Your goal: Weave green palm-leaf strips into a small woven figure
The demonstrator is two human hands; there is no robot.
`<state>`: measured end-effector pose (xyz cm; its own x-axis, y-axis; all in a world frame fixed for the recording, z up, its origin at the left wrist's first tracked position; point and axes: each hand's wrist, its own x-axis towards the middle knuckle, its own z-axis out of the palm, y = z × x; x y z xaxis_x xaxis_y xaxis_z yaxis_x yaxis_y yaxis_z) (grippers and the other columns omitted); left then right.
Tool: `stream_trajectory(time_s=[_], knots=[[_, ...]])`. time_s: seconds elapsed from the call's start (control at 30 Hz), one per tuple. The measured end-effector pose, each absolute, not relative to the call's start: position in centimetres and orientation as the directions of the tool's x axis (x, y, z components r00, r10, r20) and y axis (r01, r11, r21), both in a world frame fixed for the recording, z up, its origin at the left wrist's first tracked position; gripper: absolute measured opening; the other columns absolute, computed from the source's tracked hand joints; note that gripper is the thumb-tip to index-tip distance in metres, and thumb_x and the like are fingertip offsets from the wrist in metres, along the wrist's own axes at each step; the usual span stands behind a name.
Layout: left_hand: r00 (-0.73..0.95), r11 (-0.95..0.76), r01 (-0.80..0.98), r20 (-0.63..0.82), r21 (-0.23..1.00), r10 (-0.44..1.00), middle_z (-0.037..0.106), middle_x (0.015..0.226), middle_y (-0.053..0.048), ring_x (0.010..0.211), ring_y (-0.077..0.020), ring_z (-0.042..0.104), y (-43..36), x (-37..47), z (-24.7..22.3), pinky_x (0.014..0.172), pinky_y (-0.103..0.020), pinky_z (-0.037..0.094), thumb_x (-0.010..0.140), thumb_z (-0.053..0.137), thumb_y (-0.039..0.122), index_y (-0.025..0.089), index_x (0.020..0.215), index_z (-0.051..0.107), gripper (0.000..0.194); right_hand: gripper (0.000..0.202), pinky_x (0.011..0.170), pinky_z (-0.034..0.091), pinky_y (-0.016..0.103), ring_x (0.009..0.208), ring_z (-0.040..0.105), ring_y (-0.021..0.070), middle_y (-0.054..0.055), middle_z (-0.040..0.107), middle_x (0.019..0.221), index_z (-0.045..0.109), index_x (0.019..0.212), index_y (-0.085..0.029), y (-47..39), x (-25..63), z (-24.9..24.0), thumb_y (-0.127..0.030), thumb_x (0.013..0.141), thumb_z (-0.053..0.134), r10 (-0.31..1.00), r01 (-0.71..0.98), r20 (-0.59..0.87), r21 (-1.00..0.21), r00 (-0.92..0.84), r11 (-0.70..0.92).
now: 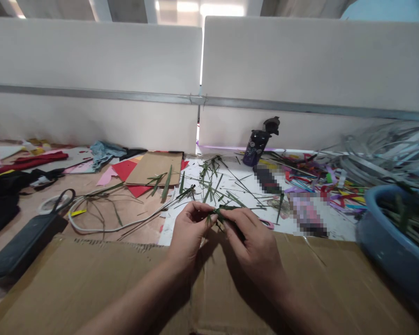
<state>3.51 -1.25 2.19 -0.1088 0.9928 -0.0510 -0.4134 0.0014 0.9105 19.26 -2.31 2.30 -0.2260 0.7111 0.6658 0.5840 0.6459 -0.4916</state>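
Between the fingertips of both hands is a small bundle of green leaf strips [226, 208], held above the far edge of a brown cardboard sheet [125, 279]. My left hand [192, 228] pinches its left end with thumb and forefinger. From the right, my right hand [251, 232] closes thumb and fingers round the same bundle, hiding part of it. A few leaf tips stick out under the fingers. Just beyond the hands, loose green leaf cuttings [212, 184] lie scattered over a white sheet [195, 163].
At right stands a blue tub [373, 218] with leaves inside, before coiled clear strips [380, 153]. A dark bottle [255, 148] with its lid up stands at the back. Left are a black pouch-like case [28, 246], a white cable [118, 229] and a brown board [155, 170]. White panels [91, 56] close off the back.
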Motion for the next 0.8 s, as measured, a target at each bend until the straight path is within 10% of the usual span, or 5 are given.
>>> stream_trajectory(time_s=[0.8], knots=[[-0.158,-0.118,-0.374,0.062,0.920,0.985,0.075,0.086,-0.004,0.084,-0.0167,0.068,-1.4,4.1,2.5,0.083,-0.029,0.055,0.069,0.091,0.014,0.021,0.074,0.077,0.016,0.022,0.078,0.054,0.037,0.087,0.070,0.0232,0.006,0.074,0.099,0.071,0.110,-0.022,-3.1,19.2,2.8,-0.011,0.102,0.054,0.761,0.656,0.612,-0.486,-0.216,0.577]])
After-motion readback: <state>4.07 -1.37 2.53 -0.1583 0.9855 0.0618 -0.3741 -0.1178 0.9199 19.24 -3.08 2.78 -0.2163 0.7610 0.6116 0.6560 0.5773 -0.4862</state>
